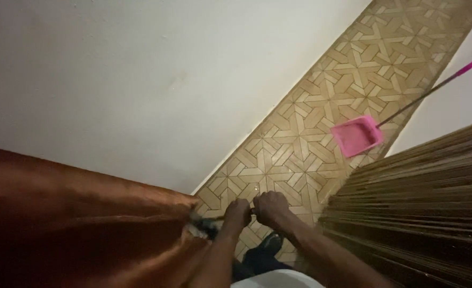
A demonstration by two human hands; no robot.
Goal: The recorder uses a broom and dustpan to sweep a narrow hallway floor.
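Two hands, left hand [237, 212] and right hand [270, 208], clasp a thin stick [253, 212].

Head view, steeply down onto floor [321, 133]

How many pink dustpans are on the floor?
1. The pink dustpan sits on the patterned floor ahead of both hands, its long handle slanting up to the right. The curtains at either side could hide more.
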